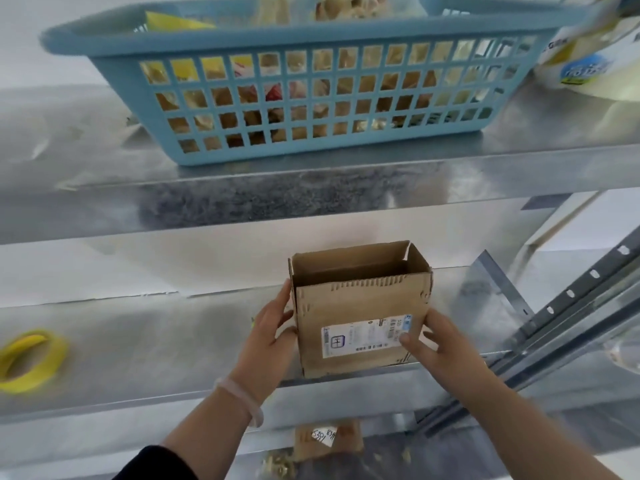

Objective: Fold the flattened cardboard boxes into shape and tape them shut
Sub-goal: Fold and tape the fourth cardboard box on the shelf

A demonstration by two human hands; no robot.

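Note:
A small brown cardboard box (356, 303) stands upright on the middle metal shelf (156, 344), its top open and a white shipping label on its near face. My left hand (270, 337) grips the box's left side, thumb on the front edge. On the right, my right hand (436, 344) holds the other side, with its thumb pressed on the label's corner. A yellow tape roll (29, 362) lies on the same shelf at the far left, blurred.
A blue plastic basket (304, 98) full of packets sits on the upper shelf. A white packaged roll (588, 64) is beside it at the right. A slotted metal upright (571, 306) runs diagonally at right. Cardboard with a handwritten tag (325, 438) lies on the shelf below.

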